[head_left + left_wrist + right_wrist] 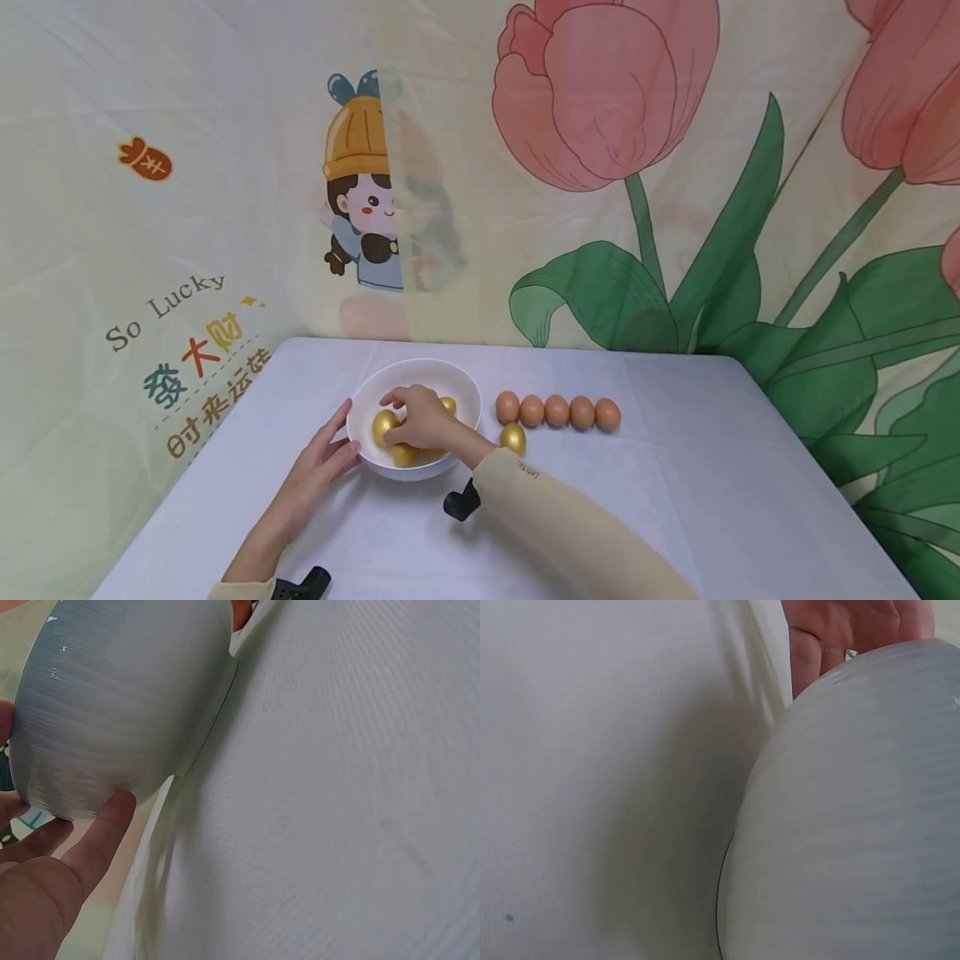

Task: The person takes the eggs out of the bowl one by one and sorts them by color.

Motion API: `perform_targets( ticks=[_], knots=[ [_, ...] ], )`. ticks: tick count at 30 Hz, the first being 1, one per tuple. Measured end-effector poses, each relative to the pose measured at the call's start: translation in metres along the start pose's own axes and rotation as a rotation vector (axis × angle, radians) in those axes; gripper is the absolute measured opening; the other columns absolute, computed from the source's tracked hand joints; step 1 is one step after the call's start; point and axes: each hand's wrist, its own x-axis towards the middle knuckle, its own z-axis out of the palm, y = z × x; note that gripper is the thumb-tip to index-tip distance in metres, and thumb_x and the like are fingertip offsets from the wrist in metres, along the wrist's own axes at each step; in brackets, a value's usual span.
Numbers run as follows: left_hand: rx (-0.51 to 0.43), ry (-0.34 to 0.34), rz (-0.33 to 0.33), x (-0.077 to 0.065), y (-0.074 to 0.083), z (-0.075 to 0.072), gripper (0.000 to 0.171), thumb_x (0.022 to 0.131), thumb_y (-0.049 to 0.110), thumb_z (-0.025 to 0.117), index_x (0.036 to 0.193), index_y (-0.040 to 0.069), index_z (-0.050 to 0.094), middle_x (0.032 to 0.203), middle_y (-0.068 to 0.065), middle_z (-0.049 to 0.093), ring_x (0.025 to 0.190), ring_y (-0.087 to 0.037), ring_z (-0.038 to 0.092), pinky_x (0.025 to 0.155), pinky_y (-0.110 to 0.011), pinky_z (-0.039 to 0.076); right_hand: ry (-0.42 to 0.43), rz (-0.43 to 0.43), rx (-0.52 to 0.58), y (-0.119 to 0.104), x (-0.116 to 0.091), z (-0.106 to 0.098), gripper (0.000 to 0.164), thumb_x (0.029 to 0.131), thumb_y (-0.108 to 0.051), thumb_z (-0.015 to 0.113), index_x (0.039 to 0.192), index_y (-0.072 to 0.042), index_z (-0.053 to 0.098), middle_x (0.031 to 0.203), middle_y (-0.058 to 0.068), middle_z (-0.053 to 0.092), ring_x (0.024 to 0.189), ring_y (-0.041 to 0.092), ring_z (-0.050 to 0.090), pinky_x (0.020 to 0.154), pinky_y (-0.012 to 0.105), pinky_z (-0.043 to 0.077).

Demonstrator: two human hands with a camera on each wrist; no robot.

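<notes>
A white bowl (467,392) stands on the table, with several golden eggs inside. Over it, my right hand (423,421) reaches in and pinches one golden egg (383,423) between thumb and fingers. Another golden egg (402,455) lies nearer the front, and one more (448,405) shows behind the hand. Against the bowl's left side rest the extended fingers and thumb of my left hand (324,457). The left wrist view shows fingertips (120,801) touching the bowl's outer wall (127,697). In the right wrist view, the bowl's wall (862,810) hides the right hand.
Right of the bowl, a row of brown eggs (557,411) stretches across the white-covered table (600,508). One golden egg (513,438) sits in front of the row's left end, close to the right forearm. A printed cloth backdrop (465,167) hangs behind the table's far edge.
</notes>
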Motion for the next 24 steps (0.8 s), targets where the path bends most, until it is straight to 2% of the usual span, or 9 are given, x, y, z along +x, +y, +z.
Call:
perform_targets(
  ticks=[3, 11, 18, 24],
  knots=[
    [0.003, 0.002, -0.001, 0.0006, 0.0001, 0.0001, 0.073, 0.111, 0.028, 0.057, 0.173, 0.023, 0.017, 0.178, -0.016, 0.011, 0.151, -0.046, 0.04, 0.109, -0.031, 0.055, -0.002, -0.016, -0.014, 0.0005, 0.0004, 0.0008, 0.045, 0.085, -0.017, 0.09, 0.127, -0.013, 0.074, 0.12, 0.006, 0.073, 0.077, 0.004, 0.066, 0.075, 0.015, 0.053],
    [-0.005, 0.002, -0.005, 0.0005, -0.0003, -0.0005, 0.074, 0.111, 0.028, 0.057, 0.173, 0.024, 0.017, 0.178, -0.015, 0.01, 0.151, -0.046, 0.041, 0.107, -0.029, 0.056, -0.022, -0.041, -0.089, -0.0003, 0.0009, 0.0027, 0.044, 0.083, -0.026, 0.09, 0.124, -0.016, 0.076, 0.115, 0.0, 0.077, 0.092, 0.007, 0.064, 0.082, 0.016, 0.05],
    [-0.006, -0.001, -0.006, -0.0007, 0.0021, -0.0007, 0.074, 0.111, 0.028, 0.057, 0.173, 0.024, 0.016, 0.178, -0.014, 0.01, 0.151, -0.047, 0.041, 0.102, -0.018, 0.055, -0.029, -0.056, -0.099, -0.0002, 0.0033, 0.0045, 0.045, 0.084, -0.026, 0.09, 0.125, -0.016, 0.076, 0.114, -0.001, 0.077, 0.079, 0.002, 0.064, 0.077, 0.014, 0.051],
    [-0.011, -0.007, -0.002, -0.0009, 0.0022, -0.0002, 0.073, 0.112, 0.027, 0.056, 0.173, 0.024, 0.016, 0.178, -0.015, 0.01, 0.151, -0.046, 0.041, 0.104, -0.021, 0.056, 0.019, -0.096, -0.076, -0.0003, 0.0013, 0.0013, 0.047, 0.083, -0.025, 0.09, 0.127, -0.014, 0.076, 0.115, -0.002, 0.076, 0.081, 0.0, 0.064, 0.076, 0.013, 0.052]
  ],
)
